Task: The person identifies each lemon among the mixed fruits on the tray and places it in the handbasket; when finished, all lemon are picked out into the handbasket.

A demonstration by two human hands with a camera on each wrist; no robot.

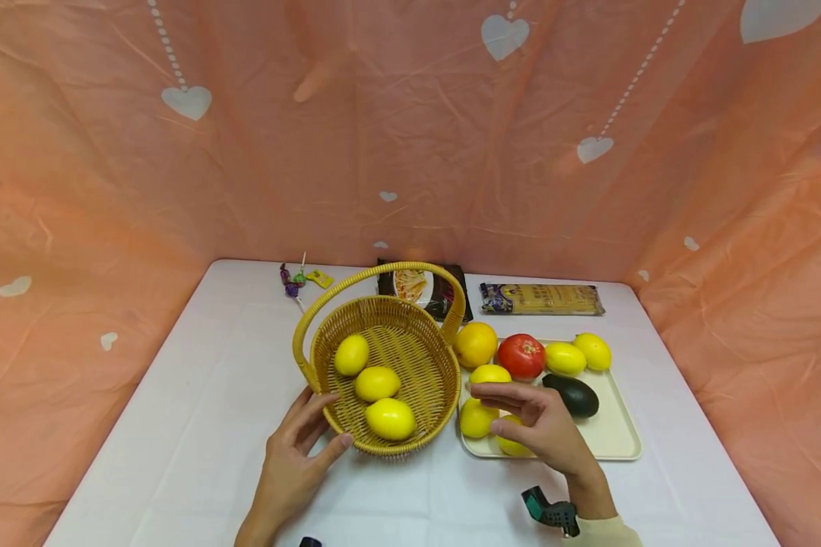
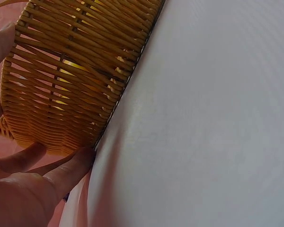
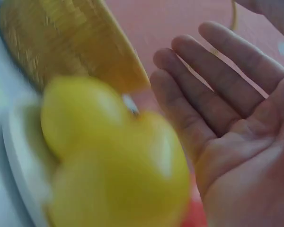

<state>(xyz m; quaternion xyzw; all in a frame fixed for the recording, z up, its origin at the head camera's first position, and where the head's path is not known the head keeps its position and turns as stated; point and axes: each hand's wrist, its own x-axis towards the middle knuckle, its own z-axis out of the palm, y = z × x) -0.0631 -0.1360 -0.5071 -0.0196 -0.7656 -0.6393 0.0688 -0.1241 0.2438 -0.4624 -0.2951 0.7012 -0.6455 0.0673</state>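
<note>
My left hand point(image 1: 290, 456) rests against the near left side of a wicker basket point(image 1: 420, 334), its thumb and fingertips right at the rim and outer wall. Inside that basket lie three lemons point(image 1: 391, 419), grouped toward the left and near side. My right hand point(image 1: 543, 425), fingers extended and palm empty, hovers over the near left part of a cream tray point(image 1: 619, 437). Below and beside it are several yellow lemons point(image 1: 479, 418), partly covered by the hand. The right wrist view shows blurred lemons point(image 3: 118, 161) beside the open palm.
An orange point(image 1: 475, 344), a red tomato point(image 1: 522, 357), more lemons point(image 1: 565, 358) and a dark green oval item point(image 1: 573, 395) occupy the tray. Behind stand a noodle pack point(image 1: 547, 299) and a black food packet point(image 1: 413, 285). Wrapped candies point(image 1: 294, 282) lie at the back left.
</note>
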